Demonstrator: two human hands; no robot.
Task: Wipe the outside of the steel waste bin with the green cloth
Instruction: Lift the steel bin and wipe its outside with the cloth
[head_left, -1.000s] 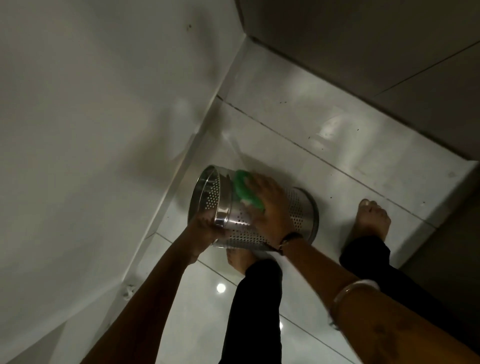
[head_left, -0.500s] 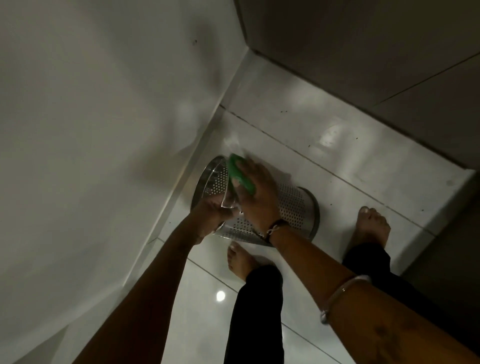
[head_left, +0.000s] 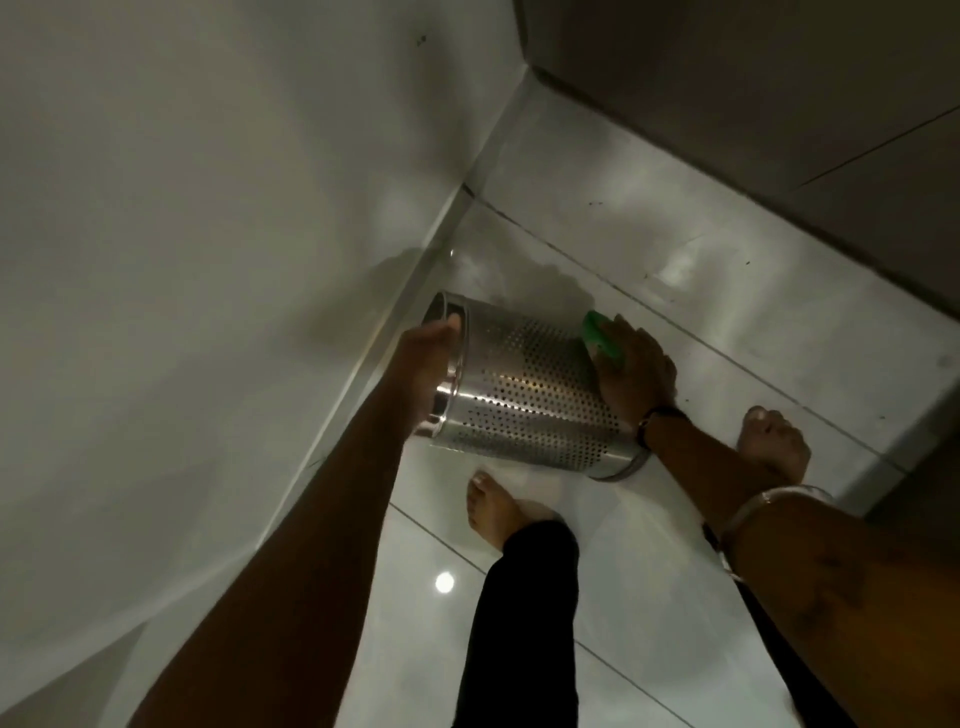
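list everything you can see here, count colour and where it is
steel waste bin: one, silver with perforated sides, held tipped on its side above the floor, open end toward the wall
green cloth: one, green, pressed on the bin's outside near its base end
floor: glossy pale tiles with dark grout lines
wall: pale, on the left of the view
bangle: one, silvery, on the right forearm
wrist band: one, dark, on the right wrist
feet: two, bare, on the tiles below and right of the bin
trouser leg: black, bottom centre
left hand: gripping the bin's rim
right hand: holding the cloth on the bin
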